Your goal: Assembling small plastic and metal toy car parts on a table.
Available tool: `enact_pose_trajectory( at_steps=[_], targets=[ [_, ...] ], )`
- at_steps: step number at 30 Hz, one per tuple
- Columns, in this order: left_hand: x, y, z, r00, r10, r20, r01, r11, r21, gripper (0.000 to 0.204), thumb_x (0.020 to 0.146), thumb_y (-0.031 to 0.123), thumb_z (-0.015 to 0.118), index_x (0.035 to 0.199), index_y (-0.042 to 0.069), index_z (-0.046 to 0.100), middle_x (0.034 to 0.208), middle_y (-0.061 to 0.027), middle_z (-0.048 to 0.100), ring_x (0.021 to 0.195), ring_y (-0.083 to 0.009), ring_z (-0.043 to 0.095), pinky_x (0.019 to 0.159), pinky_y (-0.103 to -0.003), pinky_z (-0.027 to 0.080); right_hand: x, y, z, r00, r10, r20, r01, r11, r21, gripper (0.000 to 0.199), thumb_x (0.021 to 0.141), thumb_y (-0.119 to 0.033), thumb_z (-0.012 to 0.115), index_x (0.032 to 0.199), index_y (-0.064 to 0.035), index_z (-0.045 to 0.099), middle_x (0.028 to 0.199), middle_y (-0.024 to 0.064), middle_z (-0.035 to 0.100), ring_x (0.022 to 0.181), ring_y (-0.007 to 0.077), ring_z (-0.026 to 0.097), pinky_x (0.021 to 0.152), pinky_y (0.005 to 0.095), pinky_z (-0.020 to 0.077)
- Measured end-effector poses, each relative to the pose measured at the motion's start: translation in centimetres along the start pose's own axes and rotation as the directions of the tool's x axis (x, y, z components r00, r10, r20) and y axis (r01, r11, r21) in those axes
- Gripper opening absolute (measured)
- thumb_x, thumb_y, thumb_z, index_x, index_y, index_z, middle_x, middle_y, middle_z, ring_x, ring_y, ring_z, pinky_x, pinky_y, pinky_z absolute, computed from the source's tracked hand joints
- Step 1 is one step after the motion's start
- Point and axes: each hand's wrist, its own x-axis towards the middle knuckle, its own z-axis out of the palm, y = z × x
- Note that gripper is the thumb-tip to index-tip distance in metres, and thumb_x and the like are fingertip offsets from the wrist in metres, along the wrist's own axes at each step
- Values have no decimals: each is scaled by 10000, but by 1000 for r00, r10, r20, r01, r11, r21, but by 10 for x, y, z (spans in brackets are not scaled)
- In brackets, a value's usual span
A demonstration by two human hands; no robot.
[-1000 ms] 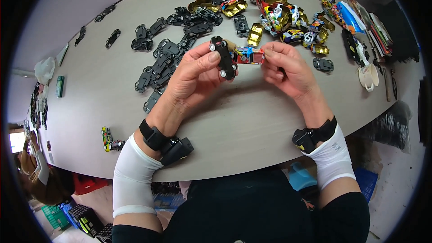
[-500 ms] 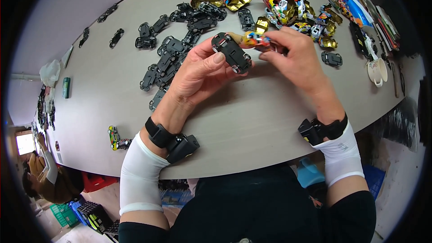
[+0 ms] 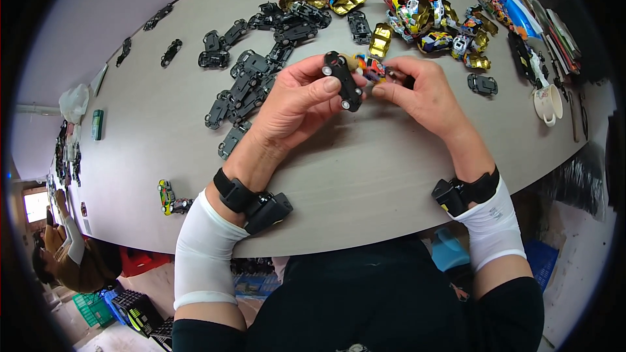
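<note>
My left hand (image 3: 301,101) is closed around a black toy car chassis (image 3: 342,81), its thumb pressed on the black side and small wheels showing. Close beside it, my right hand (image 3: 420,91) pinches a colourful toy car body shell (image 3: 372,68) in red, yellow and blue. The shell lies just behind the chassis, partly hidden by fingers; whether the two touch I cannot tell. Both hands are above the grey table (image 3: 352,182). Beyond them lies a pile of black chassis (image 3: 244,85). A gold-lined shell (image 3: 381,40) rests just past my right hand.
Colourful shells (image 3: 417,16) are heaped at the far right. A white cup (image 3: 547,104) stands near the right edge, by papers (image 3: 551,32). At left are a green cylinder (image 3: 97,124), a plastic bag (image 3: 73,103) and two colourful cars (image 3: 168,199). Another person (image 3: 75,257) sits at far left.
The chassis in my left hand has tilted onto its side and moved slightly right. My right hand has come slightly lower with the shell.
</note>
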Motion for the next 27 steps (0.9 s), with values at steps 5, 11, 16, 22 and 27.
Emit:
enact_pose_trajectory(
  at_steps=[5, 11, 16, 22, 27],
  targets=[
    [-3, -3, 5, 975, 35, -221, 34, 953, 302, 356, 731, 97, 729, 1047, 12, 587, 866, -32, 627, 735, -106, 578, 652, -231, 477, -3, -6, -13, 993, -12, -114, -15, 973, -232, 354, 647, -60, 737, 981, -24, 625, 615, 52, 505, 556, 119, 470, 535, 251, 384],
    [-3, -6, 15, 972, 189, -140, -53, 754, 655, 361, 684, 41, 756, 1007, -9, 601, 797, -15, 627, 700, -60, 569, 609, -192, 476, -1, -19, 0, 998, 55, 32, -61, 969, 239, 235, 820, -174, 624, 919, 39, 629, 699, -28, 557, 626, 39, 472, 550, 210, 389],
    [-3, -7, 11, 988, -23, -154, 86, 905, 417, 299, 813, 186, 659, 1042, 6, 592, 852, -53, 637, 686, -54, 565, 547, -169, 451, -1, -16, -2, 958, 169, 231, -268, 815, 514, 188, 826, -177, 621, 832, 11, 624, 678, -36, 548, 608, 31, 475, 537, 186, 381],
    [0, 1, 4, 945, -317, 82, 303, 942, 144, 419, 826, 242, 641, 1130, -16, 513, 953, -210, 628, 609, -68, 548, 443, -156, 395, 0, -17, 0, 965, 111, 237, -223, 823, 522, 169, 829, -153, 617, 831, 16, 613, 696, -15, 560, 610, 43, 489, 557, 199, 404],
    [0, 0, -2, 950, -270, 157, 264, 963, 60, 440, 811, 213, 658, 1145, -21, 495, 977, -169, 611, 640, -61, 531, 436, -151, 368, 2, -21, 4, 998, -52, -19, 55, 975, 216, 130, 759, -84, 649, 844, 12, 623, 664, 25, 555, 614, 80, 507, 595, 223, 416]
  ],
)
